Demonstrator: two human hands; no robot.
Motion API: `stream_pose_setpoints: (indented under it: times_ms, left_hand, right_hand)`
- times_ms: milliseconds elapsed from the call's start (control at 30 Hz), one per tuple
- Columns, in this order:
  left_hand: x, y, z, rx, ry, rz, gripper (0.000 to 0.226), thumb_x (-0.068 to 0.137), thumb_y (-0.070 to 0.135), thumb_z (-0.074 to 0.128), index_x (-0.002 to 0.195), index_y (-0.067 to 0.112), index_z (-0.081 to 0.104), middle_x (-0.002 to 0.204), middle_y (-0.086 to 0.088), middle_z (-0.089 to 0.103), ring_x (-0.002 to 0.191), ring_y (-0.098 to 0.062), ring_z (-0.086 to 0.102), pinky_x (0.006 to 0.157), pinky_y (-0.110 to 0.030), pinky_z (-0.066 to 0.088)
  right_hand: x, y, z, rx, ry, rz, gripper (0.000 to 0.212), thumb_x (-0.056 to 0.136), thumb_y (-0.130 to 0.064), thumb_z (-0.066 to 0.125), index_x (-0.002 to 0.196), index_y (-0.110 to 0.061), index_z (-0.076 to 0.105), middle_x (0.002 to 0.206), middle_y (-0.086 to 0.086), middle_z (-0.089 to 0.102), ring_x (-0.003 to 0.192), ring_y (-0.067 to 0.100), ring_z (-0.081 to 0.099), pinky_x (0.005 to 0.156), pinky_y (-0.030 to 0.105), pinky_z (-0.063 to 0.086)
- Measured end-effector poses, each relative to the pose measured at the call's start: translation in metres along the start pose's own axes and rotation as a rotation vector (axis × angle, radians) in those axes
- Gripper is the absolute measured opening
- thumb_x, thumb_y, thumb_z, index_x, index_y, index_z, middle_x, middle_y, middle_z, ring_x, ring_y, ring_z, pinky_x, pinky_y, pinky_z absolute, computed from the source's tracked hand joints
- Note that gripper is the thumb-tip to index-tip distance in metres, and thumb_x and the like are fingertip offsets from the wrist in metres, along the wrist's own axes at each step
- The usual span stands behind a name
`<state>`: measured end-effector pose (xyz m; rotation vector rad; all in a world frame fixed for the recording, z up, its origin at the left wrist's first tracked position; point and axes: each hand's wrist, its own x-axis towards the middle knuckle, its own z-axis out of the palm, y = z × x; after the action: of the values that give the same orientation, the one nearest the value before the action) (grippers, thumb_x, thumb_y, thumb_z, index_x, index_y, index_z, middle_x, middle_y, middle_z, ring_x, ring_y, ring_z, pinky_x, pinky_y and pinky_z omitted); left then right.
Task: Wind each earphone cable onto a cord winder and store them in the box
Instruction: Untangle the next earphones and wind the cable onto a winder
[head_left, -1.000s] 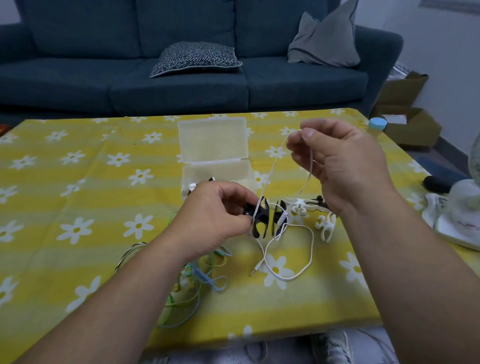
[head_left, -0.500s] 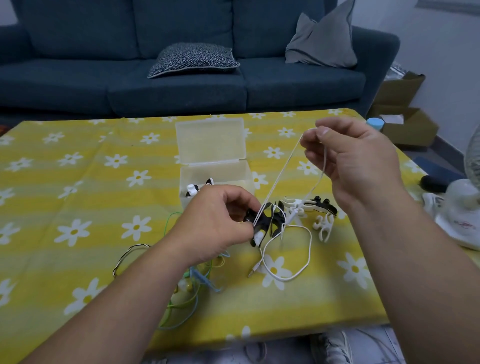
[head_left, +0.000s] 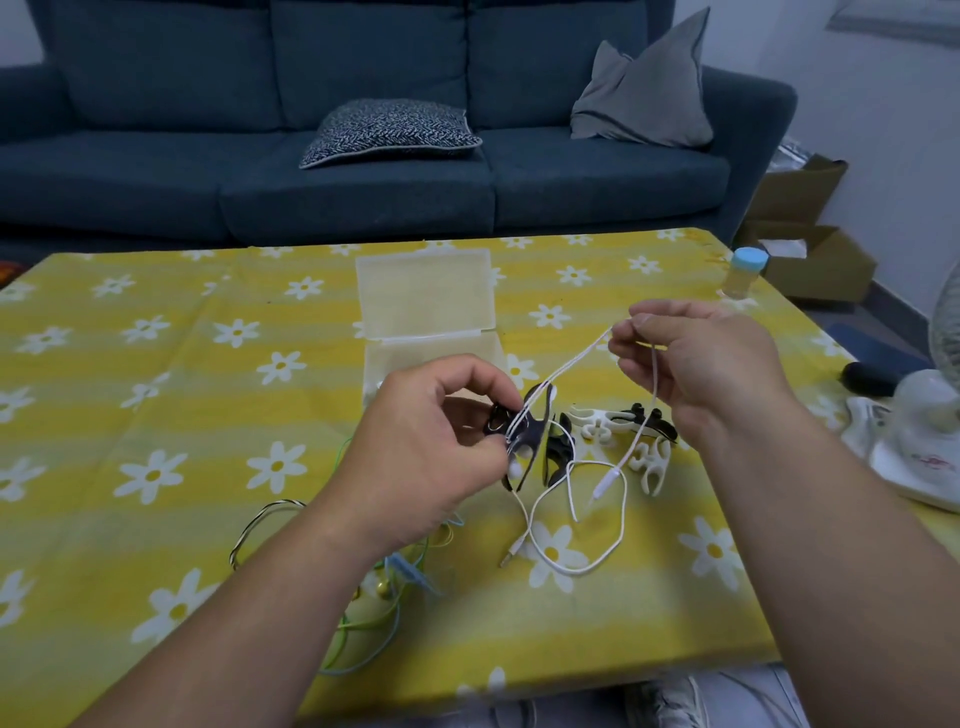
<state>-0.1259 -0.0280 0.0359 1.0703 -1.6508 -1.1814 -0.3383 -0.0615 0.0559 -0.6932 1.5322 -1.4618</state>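
Earphone cables in green, pale blue and striped black-and-white (head_left: 374, 608) lie tangled on the left part of the bench with the yellow daisy-print cloth (head_left: 156, 395), partly hidden under the left forearm. The left hand (head_left: 431, 452) is closed in a pinch on a flat black plastic cord winder (head_left: 524, 441), which it holds above the cloth. A thin white earphone cable (head_left: 576, 364) runs tight from this winder up to the right hand (head_left: 696, 369), whose thumb and fingers are closed on it. From the right hand the same cable hangs down, passes its small inline control, and makes a loose loop on the cloth, ending in a metal plug (head_left: 511, 553). A second black winder (head_left: 558, 452) and several white winders (head_left: 649, 460) lie between the hands. Behind them stands the clear plastic box (head_left: 431, 358), its lid open and tilted back.
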Motion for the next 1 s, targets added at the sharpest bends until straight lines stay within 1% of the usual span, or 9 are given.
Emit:
stream_pose_setpoints:
  times_ms: [133, 233, 300, 433, 600, 733, 833, 900, 1000]
  left_hand:
    - [-0.002, 0.005, 0.001, -0.022, 0.028, 0.031, 0.029, 0.077, -0.015, 0.064, 0.085, 0.013, 0.068, 0.076, -0.006, 0.073, 0.055, -0.010, 0.061, 0.052, -0.016, 0.043]
    - [-0.002, 0.007, 0.002, -0.055, 0.063, 0.056, 0.026, 0.078, -0.015, 0.066, 0.087, 0.010, 0.067, 0.077, -0.005, 0.072, 0.059, -0.009, 0.063, 0.051, -0.016, 0.045]
    - [-0.002, 0.006, 0.002, -0.068, 0.089, 0.063, 0.026, 0.078, -0.014, 0.066, 0.087, 0.010, 0.066, 0.078, -0.004, 0.071, 0.062, -0.011, 0.064, 0.051, -0.016, 0.045]
    - [0.000, 0.007, 0.002, -0.086, 0.127, 0.067, 0.026, 0.080, -0.014, 0.066, 0.087, 0.010, 0.065, 0.081, -0.005, 0.070, 0.059, -0.008, 0.060, 0.048, -0.012, 0.042]
    - [0.001, 0.009, 0.003, -0.086, 0.152, 0.094, 0.024, 0.082, -0.011, 0.066, 0.089, 0.012, 0.065, 0.084, -0.007, 0.072, 0.059, -0.011, 0.064, 0.048, -0.013, 0.041]
    - [0.002, 0.007, 0.002, -0.043, 0.197, 0.097, 0.026, 0.083, -0.008, 0.068, 0.092, 0.017, 0.067, 0.086, -0.003, 0.070, 0.065, -0.011, 0.064, 0.049, -0.013, 0.043]
    - [0.003, 0.002, 0.001, 0.048, 0.210, 0.117, 0.030, 0.083, -0.004, 0.069, 0.091, 0.025, 0.066, 0.090, -0.001, 0.068, 0.064, -0.008, 0.062, 0.052, -0.011, 0.040]
    - [0.003, 0.001, 0.002, 0.072, 0.203, 0.133, 0.032, 0.083, -0.006, 0.067, 0.091, 0.025, 0.066, 0.094, 0.001, 0.066, 0.070, -0.009, 0.064, 0.055, -0.013, 0.042]
    - [0.003, 0.001, 0.004, 0.008, 0.167, 0.114, 0.032, 0.087, -0.011, 0.058, 0.096, 0.019, 0.066, 0.099, -0.003, 0.061, 0.066, -0.006, 0.062, 0.054, -0.012, 0.042]
  right_hand:
    - [0.001, 0.008, 0.003, -0.160, -0.031, 0.039, 0.012, 0.090, 0.001, 0.060, 0.091, -0.008, 0.068, 0.067, 0.003, 0.071, 0.068, 0.020, 0.068, 0.065, 0.030, 0.052]
    - [-0.003, 0.014, 0.008, -0.394, -0.043, 0.002, 0.010, 0.089, -0.010, 0.067, 0.098, -0.013, 0.069, 0.087, 0.002, 0.069, 0.082, 0.020, 0.066, 0.068, 0.030, 0.048]
    - [-0.013, 0.014, 0.012, -0.471, -0.058, -0.085, 0.011, 0.093, -0.022, 0.065, 0.104, -0.019, 0.068, 0.092, -0.007, 0.064, 0.083, 0.009, 0.060, 0.063, 0.024, 0.044]
    - [-0.034, 0.008, 0.022, -0.279, -0.319, -0.187, 0.019, 0.095, -0.035, 0.061, 0.109, -0.025, 0.069, 0.105, -0.007, 0.072, 0.102, 0.007, 0.065, 0.089, 0.029, 0.049]
    - [-0.043, 0.012, 0.027, -0.308, -0.668, -0.074, 0.041, 0.074, -0.041, 0.069, 0.110, -0.022, 0.069, 0.097, -0.002, 0.075, 0.092, 0.014, 0.070, 0.099, 0.042, 0.044]
    - [-0.043, 0.010, 0.023, -0.396, -0.728, -0.023, 0.025, 0.085, -0.032, 0.074, 0.096, -0.009, 0.071, 0.078, 0.012, 0.071, 0.070, 0.024, 0.068, 0.079, 0.035, 0.050]
    - [-0.044, 0.008, 0.023, -0.425, -0.668, -0.013, 0.026, 0.090, -0.029, 0.068, 0.078, -0.006, 0.068, 0.056, 0.005, 0.049, 0.048, 0.015, 0.046, 0.056, 0.025, 0.045]
    - [-0.043, 0.008, 0.024, -0.400, -0.645, -0.011, 0.031, 0.093, -0.027, 0.065, 0.067, -0.009, 0.062, 0.051, 0.001, 0.041, 0.046, 0.015, 0.035, 0.052, 0.023, 0.041]
    - [-0.045, 0.009, 0.028, -0.341, -0.607, -0.010, 0.035, 0.096, -0.023, 0.061, 0.063, -0.013, 0.057, 0.056, 0.001, 0.049, 0.047, 0.017, 0.043, 0.058, 0.028, 0.048]
